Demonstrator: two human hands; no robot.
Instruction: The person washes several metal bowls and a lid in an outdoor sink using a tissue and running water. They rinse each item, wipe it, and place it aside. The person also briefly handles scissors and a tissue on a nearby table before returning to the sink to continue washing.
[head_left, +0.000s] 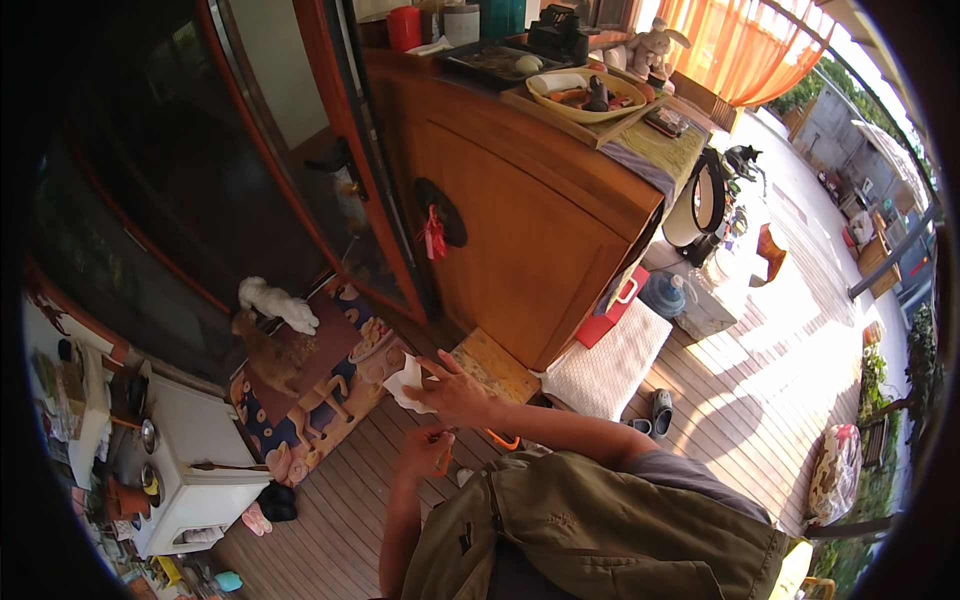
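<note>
My right hand (454, 394) reaches in from the right, fingers spread around a crumpled white tissue or cloth (409, 384) that it holds. Just below it is my left hand (427, 450), its fingers curled in. An orange piece (444, 459) shows beside the left fingers; whether they hold it is unclear. Another curved orange bar (502, 439) appears under my right forearm. Beyond the right hand stands a low wooden stool or board (499, 367). Left of the hands lies a patterned mat (337, 405), with a white dog (277, 302) and a brown dog (270, 356) on it.
A wooden cabinet (525, 217) rises ahead, bearing a yellow basket (585, 96) of items and a dark tray (502, 61). A glass door (352, 172) stands beside it. At left is a white cabinet (217, 487); at right are a cushioned seat (611, 360), a red box (611, 307) and shoes (661, 412).
</note>
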